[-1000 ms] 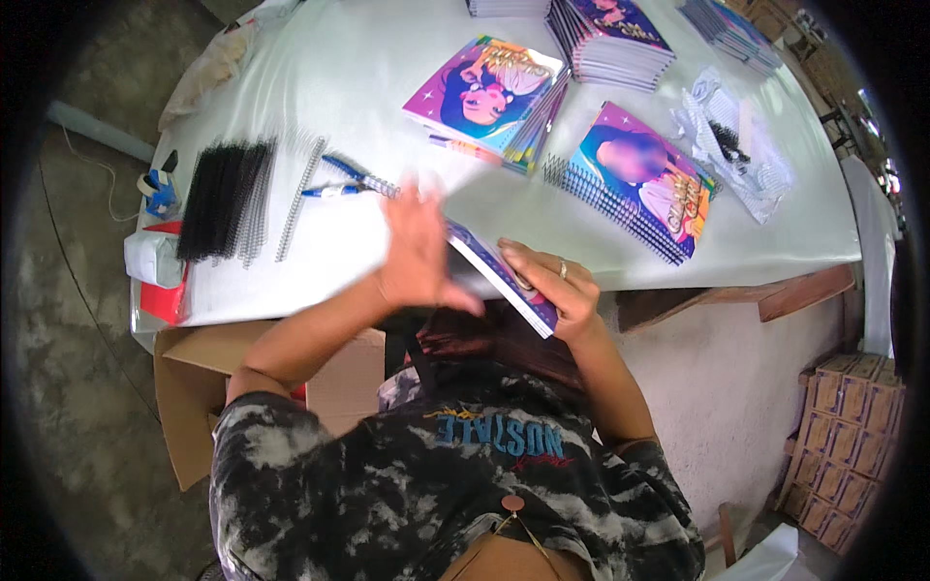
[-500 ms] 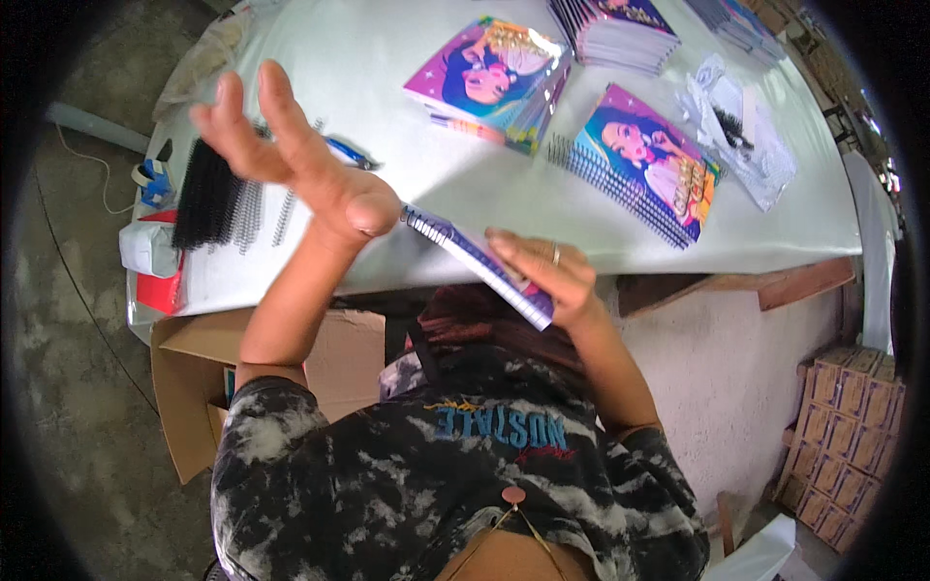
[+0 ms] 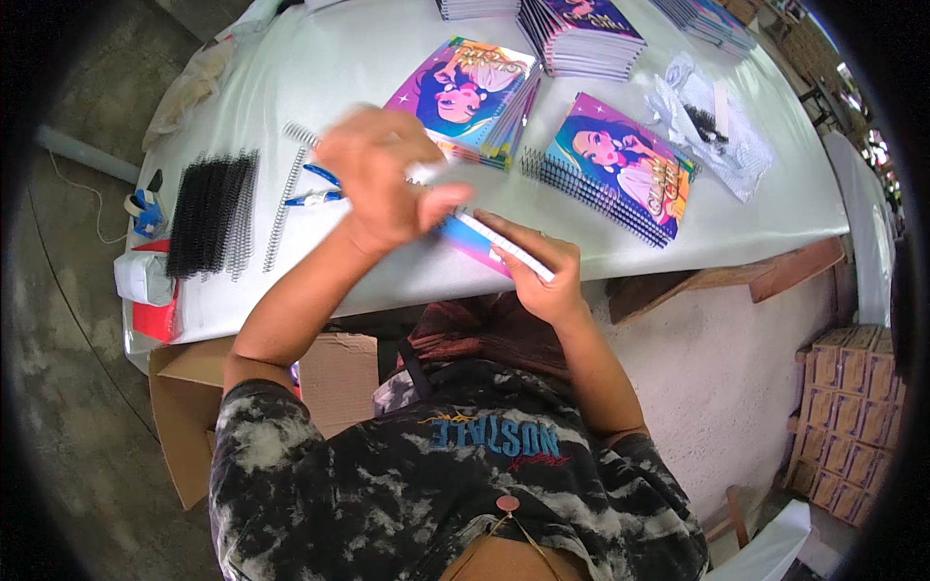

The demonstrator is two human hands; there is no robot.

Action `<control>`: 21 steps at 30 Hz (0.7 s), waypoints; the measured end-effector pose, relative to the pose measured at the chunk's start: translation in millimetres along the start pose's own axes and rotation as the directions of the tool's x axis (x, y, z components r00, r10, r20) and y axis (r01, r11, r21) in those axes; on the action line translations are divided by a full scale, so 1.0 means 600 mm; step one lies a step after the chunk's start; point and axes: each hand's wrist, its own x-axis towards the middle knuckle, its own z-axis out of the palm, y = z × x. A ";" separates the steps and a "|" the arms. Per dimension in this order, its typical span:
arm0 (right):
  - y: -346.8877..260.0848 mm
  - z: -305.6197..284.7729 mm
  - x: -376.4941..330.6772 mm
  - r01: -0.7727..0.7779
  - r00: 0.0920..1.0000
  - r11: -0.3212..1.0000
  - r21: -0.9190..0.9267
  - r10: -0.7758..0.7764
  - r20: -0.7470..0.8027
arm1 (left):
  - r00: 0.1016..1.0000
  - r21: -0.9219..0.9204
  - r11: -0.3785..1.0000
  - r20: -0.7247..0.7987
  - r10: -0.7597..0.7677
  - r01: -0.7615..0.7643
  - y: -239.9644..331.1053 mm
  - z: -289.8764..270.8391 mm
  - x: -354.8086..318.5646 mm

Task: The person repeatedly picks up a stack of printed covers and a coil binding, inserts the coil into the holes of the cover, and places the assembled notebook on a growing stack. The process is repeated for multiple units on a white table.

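Binding step, I judge: left hand [image 3: 387, 179] pinches a wire coil [image 3: 302, 136] above the worktop [image 3: 291, 58]; right hand [image 3: 542, 281] grips the notebook [image 3: 489, 247] at its near edge; threading next needs alignment

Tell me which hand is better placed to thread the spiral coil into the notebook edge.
Left, probably: the left hand holds the silver coil above the notebook, while the right hand grips that notebook.

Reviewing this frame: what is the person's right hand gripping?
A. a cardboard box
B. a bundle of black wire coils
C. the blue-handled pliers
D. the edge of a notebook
D: the right hand grips the edge of a notebook at the table's near edge, while the pliers and black coils lie untouched on the table.
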 end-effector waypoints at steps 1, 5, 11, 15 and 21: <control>0.001 0.002 0.000 0.062 0.998 0.997 -0.039 -0.062 0.000 | 0.983 0.042 0.999 -0.181 0.033 -0.026 -0.004 0.002 0.012; -0.003 0.009 0.001 0.116 0.993 0.989 -0.093 -0.118 -0.015 | 0.920 -0.086 0.995 0.392 -0.016 0.054 0.050 -0.022 -0.143; -0.014 0.020 0.004 0.189 0.981 0.977 -0.094 -0.183 0.067 | 0.979 0.048 0.982 0.100 0.177 -0.182 -0.047 -0.061 -0.138; 0.000 0.019 0.009 0.171 0.985 0.979 -0.114 -0.174 -0.021 | 0.908 -0.206 0.975 0.419 0.008 0.087 0.082 -0.037 -0.196; -0.018 0.024 0.011 0.348 0.935 0.928 -0.135 -0.333 0.121 | 0.965 -0.118 0.991 0.262 -0.030 0.063 0.016 -0.033 -0.086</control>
